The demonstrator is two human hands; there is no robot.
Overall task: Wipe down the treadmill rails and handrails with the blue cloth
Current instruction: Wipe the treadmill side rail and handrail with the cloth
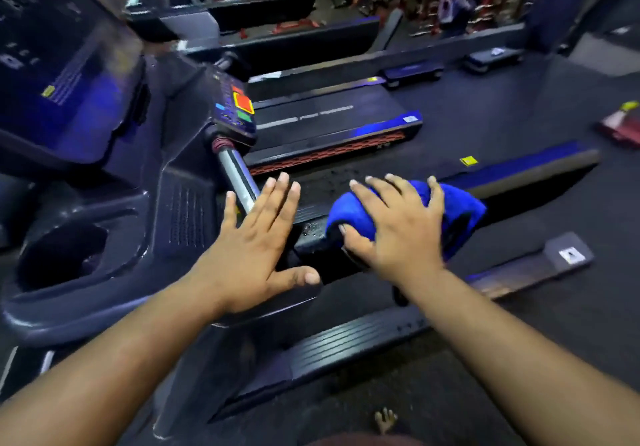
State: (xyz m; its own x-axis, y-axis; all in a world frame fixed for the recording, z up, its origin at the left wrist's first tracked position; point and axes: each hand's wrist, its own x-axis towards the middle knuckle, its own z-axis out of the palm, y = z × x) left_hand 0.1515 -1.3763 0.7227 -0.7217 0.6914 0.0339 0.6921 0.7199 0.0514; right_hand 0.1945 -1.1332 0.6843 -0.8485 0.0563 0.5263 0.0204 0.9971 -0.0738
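Note:
The blue cloth (pixel 460 208) is draped over the dark handrail (pixel 311 234) of the nearest treadmill, mid-frame. My right hand (pixel 394 227) lies on top of the cloth with fingers spread, the thumb curled round the rail's near side. My left hand (pixel 256 241) hovers flat with straight fingers just left of it, over the rail's junction with the console, holding nothing. A silver grip bar (pixel 239 177) runs up from behind the left hand to the console. Water drops speckle the rail beside the cloth.
The console (pixel 235 106) with red and green buttons sits upper left, a cup holder (pixel 65 255) at left. The treadmill's side rail (pixel 349 345) runs below my arms. More treadmills (pixel 329 123) stand behind. A red object (pixel 620 123) lies on the floor at right.

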